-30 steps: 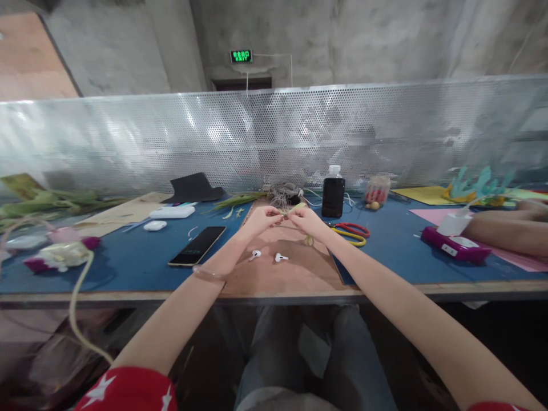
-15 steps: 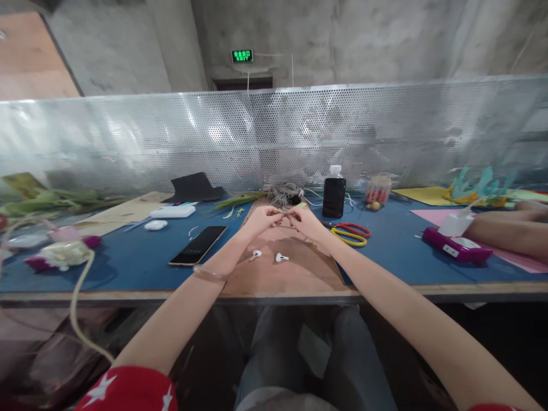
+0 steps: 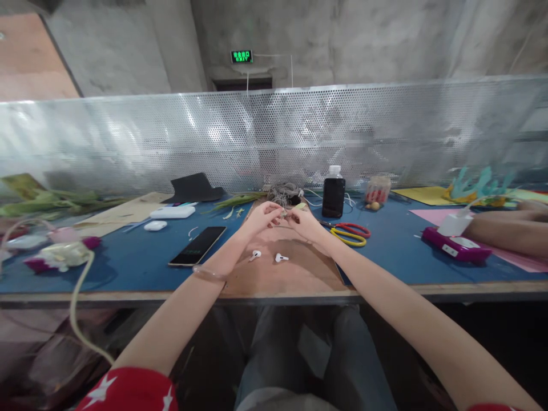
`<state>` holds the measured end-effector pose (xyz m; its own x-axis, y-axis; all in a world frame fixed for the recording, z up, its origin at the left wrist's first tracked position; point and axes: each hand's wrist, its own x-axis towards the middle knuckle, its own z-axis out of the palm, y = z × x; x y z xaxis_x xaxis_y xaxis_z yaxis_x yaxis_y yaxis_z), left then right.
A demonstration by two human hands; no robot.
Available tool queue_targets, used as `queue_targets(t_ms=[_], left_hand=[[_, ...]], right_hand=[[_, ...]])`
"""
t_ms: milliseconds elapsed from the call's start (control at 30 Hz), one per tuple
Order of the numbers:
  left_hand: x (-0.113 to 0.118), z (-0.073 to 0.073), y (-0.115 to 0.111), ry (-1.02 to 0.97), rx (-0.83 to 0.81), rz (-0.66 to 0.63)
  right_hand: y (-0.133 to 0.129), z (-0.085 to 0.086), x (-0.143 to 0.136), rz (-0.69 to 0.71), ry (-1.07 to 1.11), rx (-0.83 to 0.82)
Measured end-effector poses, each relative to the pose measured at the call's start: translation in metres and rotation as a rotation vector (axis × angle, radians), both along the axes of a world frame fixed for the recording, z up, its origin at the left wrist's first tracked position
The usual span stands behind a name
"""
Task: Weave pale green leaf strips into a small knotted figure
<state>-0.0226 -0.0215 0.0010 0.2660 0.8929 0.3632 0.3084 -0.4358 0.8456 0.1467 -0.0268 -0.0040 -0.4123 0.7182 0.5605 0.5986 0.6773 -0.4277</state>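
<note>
Over the brown board (image 3: 295, 277), my left hand (image 3: 265, 217) and my right hand (image 3: 303, 222) meet with fingertips pinched together. Between them is a small pale piece (image 3: 283, 213), too small to name. A yellow-green flat bit (image 3: 301, 205) shows just above my right hand; whether it is held I cannot tell. Two white earbuds, a left one (image 3: 256, 254) and a right one (image 3: 281, 258), lie on the board below my hands. Behind my fingers sits a tangled bundle of grey string (image 3: 284, 194).
Scissors (image 3: 349, 233) with red and yellow handles and a dark bottle (image 3: 334, 194) are at right, near a jar (image 3: 377, 191). A phone (image 3: 198, 246) and earbud case (image 3: 155, 225) lie left. Another person's arm (image 3: 509, 228) rests beside a purple power strip (image 3: 456, 245).
My fingertips have shifted slightly and my right hand has turned a little, so the small pale piece between them shows more. The objects on the table stay put.
</note>
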Motion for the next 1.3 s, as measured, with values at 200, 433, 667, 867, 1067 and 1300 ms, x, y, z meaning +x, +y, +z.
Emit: queue_targets(t_ms=[200, 433, 667, 867, 1067, 1300], left_hand=[[-0.0021, -0.0018, 0.0019, 0.008, 0.029, -0.053], [-0.0014, -0.0060, 0.0060, 0.012, 0.029, -0.093], [0.0002, -0.0058, 0.0052, 0.015, 0.089, -0.055], [0.0039, -0.0025, -0.0008, 0.041, 0.159, -0.001], [0.0050, -0.0024, 0.0000, 0.060, 0.193, 0.026], [0.0016, -0.0057, 0.0030, 0.060, 0.140, -0.011]], right_hand=[[0.0010, -0.0014, -0.0014, -0.005, 0.041, 0.018], [-0.0020, 0.0035, -0.0011, -0.016, 0.001, 0.040], [-0.0024, 0.0053, -0.0029, -0.050, -0.065, 0.054], [-0.0028, 0.0040, -0.0049, -0.070, -0.076, 0.057], [-0.0030, 0.0045, -0.0047, -0.072, -0.046, 0.044], [-0.0068, 0.0050, -0.0004, -0.011, 0.044, -0.093]])
